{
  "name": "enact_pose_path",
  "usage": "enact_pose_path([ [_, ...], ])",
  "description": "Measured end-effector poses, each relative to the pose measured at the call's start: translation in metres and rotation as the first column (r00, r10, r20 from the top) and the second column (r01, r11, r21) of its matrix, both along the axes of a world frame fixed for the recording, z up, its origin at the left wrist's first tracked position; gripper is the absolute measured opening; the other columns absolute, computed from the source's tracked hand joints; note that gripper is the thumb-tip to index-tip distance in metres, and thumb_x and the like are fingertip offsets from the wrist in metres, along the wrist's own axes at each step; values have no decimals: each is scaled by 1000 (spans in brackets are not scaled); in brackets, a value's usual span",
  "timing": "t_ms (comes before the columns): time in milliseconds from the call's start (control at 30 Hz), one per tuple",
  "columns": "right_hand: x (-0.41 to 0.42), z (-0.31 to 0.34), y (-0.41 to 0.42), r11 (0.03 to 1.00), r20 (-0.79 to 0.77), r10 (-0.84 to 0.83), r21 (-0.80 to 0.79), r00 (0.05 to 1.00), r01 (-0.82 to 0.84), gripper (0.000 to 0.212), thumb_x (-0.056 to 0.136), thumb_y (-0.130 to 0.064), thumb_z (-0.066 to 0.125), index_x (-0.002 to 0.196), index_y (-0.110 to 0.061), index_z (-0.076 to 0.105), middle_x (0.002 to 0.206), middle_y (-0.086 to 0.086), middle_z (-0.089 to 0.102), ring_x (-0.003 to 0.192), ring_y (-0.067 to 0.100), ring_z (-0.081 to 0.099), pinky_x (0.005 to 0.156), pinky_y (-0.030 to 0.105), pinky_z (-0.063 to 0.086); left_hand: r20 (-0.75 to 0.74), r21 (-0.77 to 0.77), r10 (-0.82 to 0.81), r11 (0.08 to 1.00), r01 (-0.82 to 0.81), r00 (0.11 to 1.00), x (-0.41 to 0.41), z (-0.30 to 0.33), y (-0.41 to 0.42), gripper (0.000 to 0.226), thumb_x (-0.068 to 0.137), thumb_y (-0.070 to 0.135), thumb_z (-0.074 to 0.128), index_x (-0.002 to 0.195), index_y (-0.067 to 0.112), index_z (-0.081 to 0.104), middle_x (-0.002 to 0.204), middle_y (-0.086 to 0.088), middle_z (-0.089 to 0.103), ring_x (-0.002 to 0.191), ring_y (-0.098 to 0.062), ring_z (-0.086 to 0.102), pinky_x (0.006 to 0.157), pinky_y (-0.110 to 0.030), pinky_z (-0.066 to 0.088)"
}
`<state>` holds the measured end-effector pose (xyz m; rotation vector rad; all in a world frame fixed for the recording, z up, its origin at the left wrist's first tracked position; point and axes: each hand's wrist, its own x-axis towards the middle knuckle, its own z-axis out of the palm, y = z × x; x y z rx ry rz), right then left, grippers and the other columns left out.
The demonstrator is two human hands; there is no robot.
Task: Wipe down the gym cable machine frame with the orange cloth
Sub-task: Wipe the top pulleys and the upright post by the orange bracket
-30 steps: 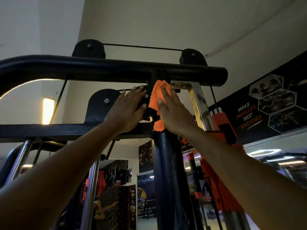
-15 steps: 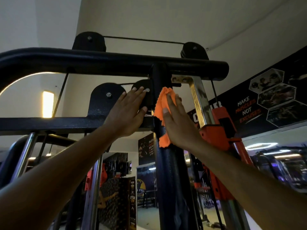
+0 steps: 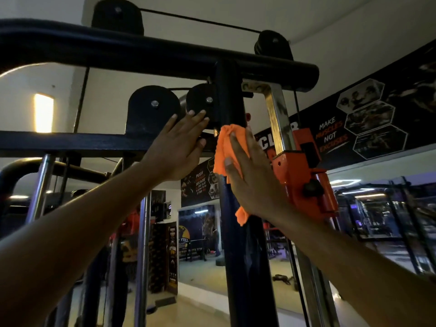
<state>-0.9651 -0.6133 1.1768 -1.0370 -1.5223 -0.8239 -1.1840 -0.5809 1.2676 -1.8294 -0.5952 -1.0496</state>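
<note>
Up high on the left, a lamp (image 3: 43, 113) glows on the wall. Next, the left hand (image 3: 179, 147) lies flat on the black frame (image 3: 70, 142), fingers (image 3: 192, 119) straight and close together, tips touching a pulley (image 3: 203, 100). Beside it, the right hand (image 3: 253, 175) presses the cloth (image 3: 223, 152) on the post (image 3: 230, 102), fingers flat. Just right stands an orange block (image 3: 304, 180)

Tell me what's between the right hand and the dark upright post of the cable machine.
The orange cloth, pressed flat under the right hand against the upright post, as the head view shows.
</note>
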Motion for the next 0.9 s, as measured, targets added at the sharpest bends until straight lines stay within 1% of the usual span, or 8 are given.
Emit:
enact_pose_path([
  [100, -7, 19, -3, 999, -49, -23, -41, 999, 21, 61, 114, -63, 16, 170, -51, -5, 178, -14, -26, 167, 36, -12, 131, 68, 8, -7, -17, -5, 1000, 5, 1000, -3, 3, -2, 70, 106, 49, 21, 170, 20, 21, 179, -2, 14, 165, -16, 2, 134, -44, -2],
  [233, -20, 42, -3, 998, -61, -69, 5, 996, 70, 60, 117, -56, 20, 172, -47, -2, 180, -9, -23, 168, 36, -4, 131, 65, 20, -28, -31, -15, 999, 14, 999, -6, 6, -1, 69, 106, 48, 22, 170, 21, 22, 179, -2, 13, 165, -16, 2, 132, -40, -4],
  [400, -24, -28, -6, 982, -35, -184, 34, 982, 185, 60, 119, -49, 24, 173, -43, -2, 180, -7, -23, 167, 28, -12, 134, 53, 9, -35, -4, 0, 1000, 0, 999, -5, -13, 0, 69, 106, 48, 19, 169, 19, 26, 179, -4, 14, 165, -19, 6, 132, -46, -5],
  [467, -21, -46, -5, 982, -43, -186, 12, 982, 187, 61, 118, -48, 24, 173, -44, -3, 180, -8, -23, 168, 29, -8, 135, 58, 13, -41, 0, -2, 1000, 2, 999, -3, -19, 0, 71, 105, 49, 17, 168, 18, 28, 179, -5, 15, 166, -21, 9, 134, -50, -2],
  [567, -21, -24, -5, 991, -84, -135, -23, 987, 134, 62, 117, -52, 24, 171, -49, -6, 179, -12, -25, 169, 32, -1, 130, 65, 25, -27, 26, 16, 1000, -16, 999, -2, -21, 0, 70, 106, 49, 16, 168, 19, 28, 179, -6, 16, 166, -23, 11, 134, -53, 1],
  [700, -26, 12, -3, 993, -113, -116, -17, 987, 114, 62, 117, -50, 24, 172, -45, -4, 180, -8, -21, 168, 37, 2, 131, 63, 22, -39, 26, 27, 999, -26, 999, -3, -24, -2, 73, 105, 51, 11, 168, 19, 28, 178, -6, 16, 166, -23, 9, 134, -53, 1],
  [833, -28, -40, -2, 992, -86, -112, 47, 990, 116, 61, 119, -47, 25, 173, -42, 0, 181, -7, -17, 169, 30, 1, 131, 62, 25, -6, 41, 60, 997, -59, 998, -2, -32, 3, 70, 107, 49, 15, 170, 19, 23, 178, -6, 18, 166, -23, 7, 133, -52, -2],
  [900, -23, -69, -4, 994, -57, -95, 40, 994, 97, 61, 119, -45, 27, 174, -41, 0, 181, -7, -18, 169, 27, 0, 131, 61, 26, 8, 48, 76, 996, -77, 997, 0, -38, 4, 68, 108, 48, 18, 171, 20, 20, 178, -5, 16, 166, -22, 4, 133, -52, -2],
])
